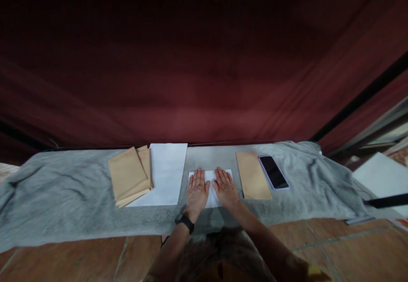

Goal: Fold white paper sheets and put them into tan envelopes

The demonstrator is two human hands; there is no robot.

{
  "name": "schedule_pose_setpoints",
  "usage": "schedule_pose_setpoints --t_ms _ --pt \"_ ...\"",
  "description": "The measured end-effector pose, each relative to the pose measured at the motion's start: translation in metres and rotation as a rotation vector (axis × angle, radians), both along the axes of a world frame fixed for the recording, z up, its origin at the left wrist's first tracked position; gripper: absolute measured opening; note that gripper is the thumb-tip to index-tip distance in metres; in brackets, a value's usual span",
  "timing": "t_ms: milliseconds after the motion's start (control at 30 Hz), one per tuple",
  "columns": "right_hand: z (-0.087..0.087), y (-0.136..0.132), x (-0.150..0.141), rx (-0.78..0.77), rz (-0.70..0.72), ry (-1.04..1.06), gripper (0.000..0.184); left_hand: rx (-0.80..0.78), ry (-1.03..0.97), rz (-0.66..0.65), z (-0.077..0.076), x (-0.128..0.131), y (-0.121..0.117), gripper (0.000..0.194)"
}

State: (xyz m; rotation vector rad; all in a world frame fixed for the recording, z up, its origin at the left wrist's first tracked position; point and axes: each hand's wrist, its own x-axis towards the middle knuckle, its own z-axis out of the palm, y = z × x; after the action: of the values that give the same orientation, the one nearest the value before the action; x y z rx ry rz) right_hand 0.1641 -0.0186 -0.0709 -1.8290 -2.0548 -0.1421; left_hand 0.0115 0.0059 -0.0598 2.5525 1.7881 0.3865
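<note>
A small white sheet of paper (210,201) lies on the grey cloth in front of me, partly hidden under my hands. My left hand (197,192) presses flat on its left side, fingers stretched out, with a dark watch on the wrist. Flat on the right side of the paper rests my right hand (225,188), its fingers also straight. The two thumbs nearly meet over the middle. To the right of my right hand lies a brown envelope (254,176). Larger white paper (167,173) lies left of my left hand.
Several brown envelopes (127,171) lie stacked at the left, overlapping the white paper. A phone (274,172) with a dark screen sits right of the single envelope. Grey cloth (73,197) covers the long surface. Behind it hangs dark red fabric (204,82). Tiled floor (79,258) shows in front.
</note>
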Motion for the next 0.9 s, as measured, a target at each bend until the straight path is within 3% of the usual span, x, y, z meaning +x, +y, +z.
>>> schedule_pose_setpoints --t_ms 267,633,733,900 --pt "-0.020 -0.002 0.009 0.152 -0.190 0.004 0.060 0.092 -0.072 0.121 -0.010 -0.010 -0.006 0.062" --pt "-0.019 -0.012 0.013 0.218 -0.249 0.018 0.065 0.194 -0.075 0.163 -0.011 -0.009 -0.007 0.062" --pt "-0.014 -0.017 0.009 0.172 -0.220 0.018 0.061 0.197 -0.067 0.157 -0.011 -0.009 -0.007 0.062" --pt "-0.004 -0.033 -0.006 0.079 -0.019 -0.001 0.050 0.152 -0.045 0.151 -0.009 -0.011 -0.007 0.061"
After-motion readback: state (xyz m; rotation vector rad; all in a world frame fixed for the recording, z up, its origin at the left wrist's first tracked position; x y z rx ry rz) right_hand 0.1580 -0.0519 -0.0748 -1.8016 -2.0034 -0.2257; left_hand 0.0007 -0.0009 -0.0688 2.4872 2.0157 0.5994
